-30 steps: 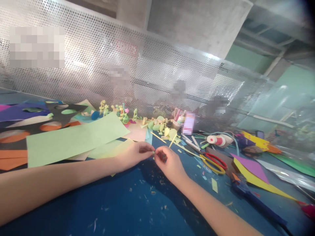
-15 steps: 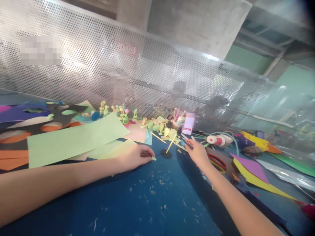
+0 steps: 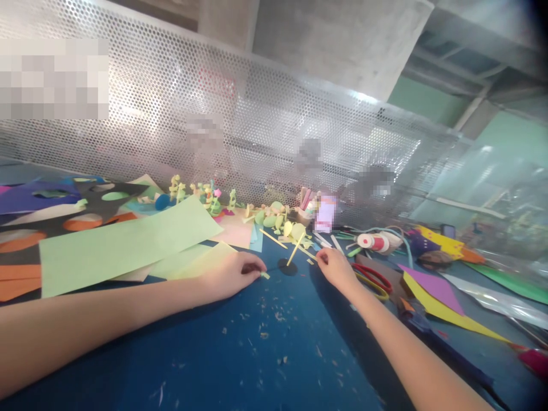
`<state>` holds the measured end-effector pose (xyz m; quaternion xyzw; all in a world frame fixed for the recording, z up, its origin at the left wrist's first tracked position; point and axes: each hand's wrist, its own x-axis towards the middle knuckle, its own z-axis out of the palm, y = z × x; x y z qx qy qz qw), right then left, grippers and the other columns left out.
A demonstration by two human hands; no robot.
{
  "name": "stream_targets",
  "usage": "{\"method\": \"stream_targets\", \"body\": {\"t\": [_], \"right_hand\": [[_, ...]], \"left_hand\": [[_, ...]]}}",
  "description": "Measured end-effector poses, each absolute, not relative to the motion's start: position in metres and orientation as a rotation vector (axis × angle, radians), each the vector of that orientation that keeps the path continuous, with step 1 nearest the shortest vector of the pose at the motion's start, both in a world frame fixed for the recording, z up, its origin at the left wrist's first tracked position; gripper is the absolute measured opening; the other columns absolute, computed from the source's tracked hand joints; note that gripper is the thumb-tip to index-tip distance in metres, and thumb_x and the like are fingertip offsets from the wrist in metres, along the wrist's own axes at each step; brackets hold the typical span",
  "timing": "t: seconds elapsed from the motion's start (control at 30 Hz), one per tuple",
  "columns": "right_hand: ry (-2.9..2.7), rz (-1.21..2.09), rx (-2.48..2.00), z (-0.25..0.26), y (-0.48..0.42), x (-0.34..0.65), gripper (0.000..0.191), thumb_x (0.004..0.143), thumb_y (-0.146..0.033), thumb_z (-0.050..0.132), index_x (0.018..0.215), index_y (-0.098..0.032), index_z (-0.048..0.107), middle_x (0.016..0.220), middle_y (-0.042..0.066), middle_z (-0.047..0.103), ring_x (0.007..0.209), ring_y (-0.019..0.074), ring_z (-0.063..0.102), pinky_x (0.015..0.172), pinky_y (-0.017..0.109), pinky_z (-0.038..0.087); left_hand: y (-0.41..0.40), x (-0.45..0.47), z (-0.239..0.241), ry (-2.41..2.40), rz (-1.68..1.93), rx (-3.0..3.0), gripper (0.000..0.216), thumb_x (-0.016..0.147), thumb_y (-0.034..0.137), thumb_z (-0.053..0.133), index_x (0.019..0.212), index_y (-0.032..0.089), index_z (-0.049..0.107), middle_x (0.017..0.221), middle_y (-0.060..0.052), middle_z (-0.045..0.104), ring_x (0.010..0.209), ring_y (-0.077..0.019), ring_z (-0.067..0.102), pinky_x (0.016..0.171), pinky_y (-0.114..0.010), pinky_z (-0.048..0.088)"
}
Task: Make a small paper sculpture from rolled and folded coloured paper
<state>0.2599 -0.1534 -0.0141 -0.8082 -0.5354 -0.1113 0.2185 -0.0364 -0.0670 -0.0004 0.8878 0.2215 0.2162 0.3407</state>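
Note:
My left hand [image 3: 233, 271] rests on the blue table with thumb and fingertips pinched on a small light-green paper piece [image 3: 265, 275]. Just right of it stands a black disc [image 3: 287, 268] with a thin yellow stick [image 3: 295, 249] rising from it at a tilt. On the disc's other side is my right hand [image 3: 336, 268], its fingers pinched together beside the end of a pale yellow strip [image 3: 307, 254]. Whatever is between those fingertips is too small or hidden to make out. Another yellow stick [image 3: 273, 238] lies behind the disc.
Green paper sheets [image 3: 128, 242] lie to the left. Small paper figures [image 3: 212, 197] and yellow-green cut pieces [image 3: 276, 217] line the back, beside a phone [image 3: 326, 214]. Red-handled scissors [image 3: 374, 277], a thread spool [image 3: 372, 242] and coloured sheets [image 3: 432, 291] lie right. Paper scraps dot the front.
My right hand has shifted slightly down and left, closer to the disc. The dark slim tool seen in its fingers earlier no longer shows. My left hand keeps its pinch on the green piece.

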Motion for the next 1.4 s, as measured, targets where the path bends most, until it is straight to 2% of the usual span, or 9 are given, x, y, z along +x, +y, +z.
{"method": "stream_targets", "body": {"t": [0.17,0.47,0.63,0.77,0.93,1.03,1.17,1.3,1.4], "right_hand": [[-1.464,-0.306,-2.209,-0.017,-0.153,0.256,0.018,0.075,-0.034,0.054,0.079,-0.018,0.062,0.081,0.007,0.063,0.077,0.0212,0.058,0.072,0.033,0.043],[-1.391,-0.149,-2.073,-0.012,-0.152,0.255,0.006,0.068,-0.026,0.055,0.067,-0.020,0.057,0.068,0.003,0.062,0.068,0.0197,0.058,0.067,0.033,0.044],[-1.368,0.041,-1.894,0.004,-0.153,0.251,0.013,0.072,-0.030,0.053,0.080,-0.020,0.056,0.079,0.004,0.067,0.077,0.0202,0.063,0.073,0.034,0.046],[-1.335,0.253,-1.794,0.014,-0.154,0.243,0.021,0.074,-0.034,0.051,0.087,-0.018,0.055,0.081,0.007,0.070,0.075,0.0200,0.065,0.067,0.032,0.050],[-1.323,0.453,-1.718,0.020,-0.156,0.233,0.023,0.075,-0.037,0.054,0.087,-0.018,0.056,0.076,0.007,0.071,0.073,0.0200,0.067,0.068,0.033,0.052],[-1.350,0.516,-1.696,0.021,-0.157,0.230,0.021,0.075,-0.035,0.055,0.087,-0.017,0.057,0.076,0.006,0.071,0.073,0.0200,0.067,0.067,0.033,0.052],[-1.395,0.521,-1.706,0.025,-0.159,0.228,0.021,0.074,-0.033,0.057,0.087,-0.016,0.058,0.069,0.004,0.069,0.067,0.0191,0.066,0.066,0.031,0.050],[-1.418,0.490,-1.714,0.028,-0.162,0.227,0.022,0.075,-0.037,0.055,0.082,-0.016,0.058,0.063,0.002,0.065,0.063,0.0176,0.064,0.064,0.030,0.048],[-1.411,0.476,-1.729,0.027,-0.163,0.228,0.025,0.076,-0.041,0.053,0.079,-0.017,0.058,0.062,0.002,0.064,0.060,0.0175,0.063,0.062,0.030,0.047]], "left_hand": [[-0.073,-0.039,0.005,0.640,0.626,2.444,0.024,0.078,0.029,0.047,0.094,0.028,0.064,0.088,0.003,0.068,0.076,-0.0138,0.062,0.069,-0.023,0.045],[-0.079,-0.038,0.011,0.691,0.748,2.353,0.032,0.087,0.042,0.034,0.099,0.030,0.062,0.097,0.004,0.066,0.084,-0.0145,0.061,0.074,-0.023,0.046],[-0.076,-0.037,0.017,0.703,0.759,2.334,0.031,0.085,0.043,0.037,0.101,0.029,0.061,0.095,0.003,0.067,0.083,-0.0149,0.061,0.075,-0.024,0.047],[-0.064,-0.030,0.029,0.665,0.753,2.376,0.030,0.082,0.045,0.043,0.098,0.029,0.063,0.096,0.003,0.067,0.084,-0.0157,0.062,0.080,-0.026,0.046],[-0.064,-0.012,0.047,0.579,0.433,2.036,0.041,0.080,0.051,0.044,0.098,0.018,0.060,0.098,-0.006,0.066,0.092,-0.0189,0.061,0.084,-0.029,0.047],[-0.069,0.005,0.055,0.646,0.280,1.621,0.053,0.084,0.054,0.034,0.110,0.011,0.050,0.115,-0.016,0.058,0.100,-0.0207,0.059,0.084,-0.029,0.048],[-0.068,0.026,0.056,0.713,0.237,1.480,0.062,0.081,0.056,0.039,0.126,0.012,0.036,0.128,-0.021,0.047,0.106,-0.0233,0.056,0.082,-0.030,0.049],[-0.058,0.033,0.054,0.569,0.185,1.675,0.062,0.074,0.047,0.055,0.127,0.017,0.038,0.127,-0.013,0.049,0.110,-0.0207,0.052,0.083,-0.027,0.046],[-0.052,0.029,0.051,0.457,0.169,2.035,0.059,0.075,0.047,0.055,0.127,0.023,0.041,0.114,-0.007,0.058,0.100,-0.0208,0.056,0.080,-0.028,0.045]]}}
